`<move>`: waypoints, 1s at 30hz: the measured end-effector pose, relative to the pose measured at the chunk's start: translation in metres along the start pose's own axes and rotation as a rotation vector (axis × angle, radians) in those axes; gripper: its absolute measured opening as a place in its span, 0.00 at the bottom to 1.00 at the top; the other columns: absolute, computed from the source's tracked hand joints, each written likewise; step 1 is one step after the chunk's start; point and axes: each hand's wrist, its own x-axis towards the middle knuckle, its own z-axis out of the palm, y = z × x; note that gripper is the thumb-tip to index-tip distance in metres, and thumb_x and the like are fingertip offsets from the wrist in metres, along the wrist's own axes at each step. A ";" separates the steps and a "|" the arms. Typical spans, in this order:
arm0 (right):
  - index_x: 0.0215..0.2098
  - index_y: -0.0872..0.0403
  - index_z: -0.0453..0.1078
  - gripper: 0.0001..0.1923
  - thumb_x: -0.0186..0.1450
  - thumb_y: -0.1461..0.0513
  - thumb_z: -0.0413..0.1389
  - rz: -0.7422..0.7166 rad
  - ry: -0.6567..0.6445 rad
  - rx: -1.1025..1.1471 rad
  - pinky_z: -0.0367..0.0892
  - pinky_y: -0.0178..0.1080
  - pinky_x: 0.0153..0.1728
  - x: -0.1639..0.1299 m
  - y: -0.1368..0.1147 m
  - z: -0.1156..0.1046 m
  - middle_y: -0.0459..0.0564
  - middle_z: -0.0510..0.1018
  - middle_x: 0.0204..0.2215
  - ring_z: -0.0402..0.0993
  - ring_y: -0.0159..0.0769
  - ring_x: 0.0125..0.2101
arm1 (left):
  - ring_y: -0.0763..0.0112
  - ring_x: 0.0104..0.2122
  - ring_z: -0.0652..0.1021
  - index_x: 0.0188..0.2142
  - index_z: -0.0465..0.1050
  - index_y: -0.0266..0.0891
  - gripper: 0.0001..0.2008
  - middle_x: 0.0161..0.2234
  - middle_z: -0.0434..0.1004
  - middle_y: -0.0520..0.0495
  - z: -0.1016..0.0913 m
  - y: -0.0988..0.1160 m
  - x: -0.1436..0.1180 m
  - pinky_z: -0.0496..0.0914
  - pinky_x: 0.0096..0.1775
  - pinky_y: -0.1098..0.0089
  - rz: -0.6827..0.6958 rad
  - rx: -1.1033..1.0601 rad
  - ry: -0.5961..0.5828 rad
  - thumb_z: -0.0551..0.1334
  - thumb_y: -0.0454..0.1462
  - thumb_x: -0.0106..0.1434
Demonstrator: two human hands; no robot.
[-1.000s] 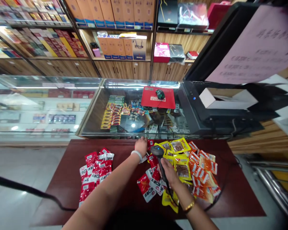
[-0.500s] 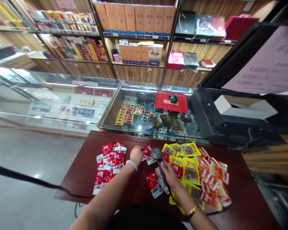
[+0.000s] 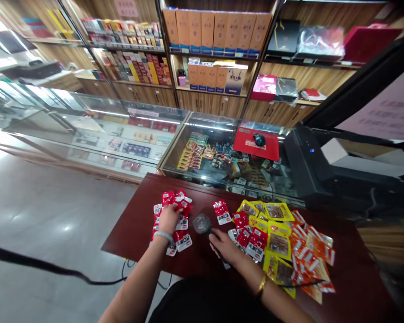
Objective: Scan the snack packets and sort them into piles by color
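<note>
The left hand [image 3: 169, 218] rests on the pile of red packets [image 3: 170, 220] near the desk's [image 3: 131, 233] left edge, its grip closed on 1 red packet at the top of that pile. A pale bangle [image 3: 164, 235] circles that wrist. The right hand [image 3: 224, 246] holds a black barcode scanner [image 3: 204, 225] near the middle of the desk, grip closed around its handle, the scanner's round head pointing toward the left pile. A gold bracelet [image 3: 261, 285] sits on that wrist.

1 single red packet [image 3: 221, 211] lies alone toward the far edge, just beyond the scanner head. To the right of the scanner lies a loose cluster of more red packets [image 3: 252, 235], then yellow packets [image 3: 278, 233], then orange packets [image 3: 311, 255] toward the right edge. A black cable [image 3: 37, 267] runs across the floor at the left. Beyond the far edge of the desk stands a glass display case [image 3: 202, 134] bearing a red mouse pad [image 3: 247, 146] with a black mouse [image 3: 259, 139].
</note>
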 end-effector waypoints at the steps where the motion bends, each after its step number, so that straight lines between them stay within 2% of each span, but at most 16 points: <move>1: 0.47 0.54 0.67 0.32 0.58 0.39 0.56 0.002 0.003 0.004 0.52 0.30 0.13 -0.001 0.002 0.000 0.36 0.65 0.15 0.55 0.25 0.12 | 0.57 0.46 0.73 0.47 0.71 0.35 0.20 0.43 0.75 0.38 -0.003 -0.003 0.000 0.65 0.47 0.62 -0.010 0.007 0.089 0.61 0.44 0.59; 3: 0.47 0.53 0.67 0.32 0.58 0.39 0.56 0.004 0.031 0.028 0.52 0.30 0.13 -0.004 0.007 -0.004 0.37 0.65 0.15 0.56 0.25 0.12 | 0.55 0.54 0.68 0.57 0.62 0.34 0.28 0.52 0.69 0.35 -0.002 0.001 -0.002 0.63 0.53 0.60 0.019 0.015 0.247 0.61 0.43 0.60; 5: 0.46 0.52 0.67 0.31 0.58 0.39 0.56 0.005 0.076 0.054 0.52 0.30 0.14 -0.008 0.011 -0.011 0.37 0.65 0.16 0.56 0.26 0.13 | 0.57 0.57 0.65 0.60 0.58 0.36 0.29 0.56 0.64 0.37 0.008 0.017 -0.007 0.61 0.56 0.61 0.122 0.011 0.282 0.60 0.41 0.61; 7: 0.44 0.52 0.67 0.29 0.58 0.39 0.56 0.001 0.130 0.088 0.52 0.30 0.14 -0.012 0.015 -0.020 0.37 0.65 0.16 0.56 0.26 0.13 | 0.59 0.55 0.66 0.57 0.62 0.39 0.24 0.55 0.65 0.39 0.027 0.041 -0.013 0.60 0.57 0.62 0.259 0.004 0.183 0.59 0.40 0.62; 9: 0.39 0.51 0.67 0.27 0.57 0.38 0.56 -0.011 0.195 0.125 0.52 0.31 0.14 -0.018 0.019 -0.030 0.37 0.64 0.15 0.56 0.26 0.13 | 0.60 0.52 0.69 0.52 0.67 0.40 0.19 0.51 0.69 0.41 0.050 0.068 -0.021 0.61 0.55 0.63 0.358 0.021 0.029 0.60 0.40 0.61; 11: 0.34 0.51 0.66 0.26 0.57 0.38 0.56 -0.021 0.268 0.148 0.51 0.31 0.14 -0.024 0.024 -0.040 0.37 0.64 0.15 0.56 0.27 0.13 | 0.58 0.49 0.70 0.47 0.69 0.37 0.17 0.47 0.70 0.38 0.075 0.094 -0.027 0.62 0.52 0.62 0.355 0.070 -0.079 0.60 0.43 0.61; 13: 0.32 0.51 0.64 0.26 0.56 0.38 0.56 -0.022 0.333 0.170 0.52 0.31 0.15 -0.031 0.028 -0.049 0.38 0.65 0.16 0.57 0.27 0.13 | 0.54 0.48 0.70 0.46 0.69 0.33 0.19 0.47 0.69 0.34 0.095 0.115 -0.033 0.62 0.50 0.60 0.301 0.139 -0.120 0.59 0.45 0.62; 16: 0.34 0.51 0.64 0.28 0.56 0.36 0.55 0.006 0.401 0.216 0.52 0.31 0.14 -0.042 0.035 -0.060 0.38 0.65 0.16 0.56 0.27 0.12 | 0.48 0.51 0.67 0.50 0.66 0.31 0.24 0.51 0.66 0.30 0.115 0.136 -0.038 0.61 0.50 0.57 0.290 0.214 -0.100 0.59 0.46 0.60; 20: 0.33 0.51 0.65 0.27 0.56 0.37 0.56 0.009 0.440 0.252 0.52 0.31 0.14 -0.050 0.041 -0.068 0.39 0.66 0.16 0.57 0.26 0.12 | 0.48 0.52 0.66 0.53 0.63 0.33 0.30 0.55 0.63 0.31 0.123 0.142 -0.037 0.59 0.51 0.57 0.340 0.230 -0.086 0.64 0.47 0.55; 25: 0.32 0.51 0.65 0.26 0.56 0.38 0.57 -0.009 0.446 0.274 0.52 0.31 0.15 -0.047 0.043 -0.069 0.39 0.65 0.16 0.58 0.26 0.14 | 0.51 0.49 0.72 0.53 0.61 0.32 0.31 0.46 0.71 0.33 0.123 0.132 -0.033 0.62 0.48 0.60 0.301 0.218 -0.139 0.67 0.42 0.53; 28: 0.33 0.51 0.65 0.26 0.57 0.38 0.57 -0.022 0.409 0.272 0.53 0.31 0.14 -0.042 0.040 -0.065 0.38 0.65 0.16 0.57 0.26 0.13 | 0.57 0.43 0.77 0.58 0.56 0.31 0.34 0.40 0.77 0.35 0.120 0.118 -0.030 0.64 0.44 0.65 0.242 0.072 -0.226 0.67 0.38 0.55; 30: 0.32 0.52 0.65 0.26 0.57 0.38 0.57 -0.034 0.383 0.258 0.53 0.31 0.14 -0.039 0.037 -0.063 0.38 0.65 0.16 0.57 0.26 0.13 | 0.60 0.41 0.78 0.56 0.60 0.33 0.30 0.39 0.78 0.38 0.116 0.104 -0.030 0.65 0.42 0.68 0.196 -0.068 -0.274 0.65 0.35 0.56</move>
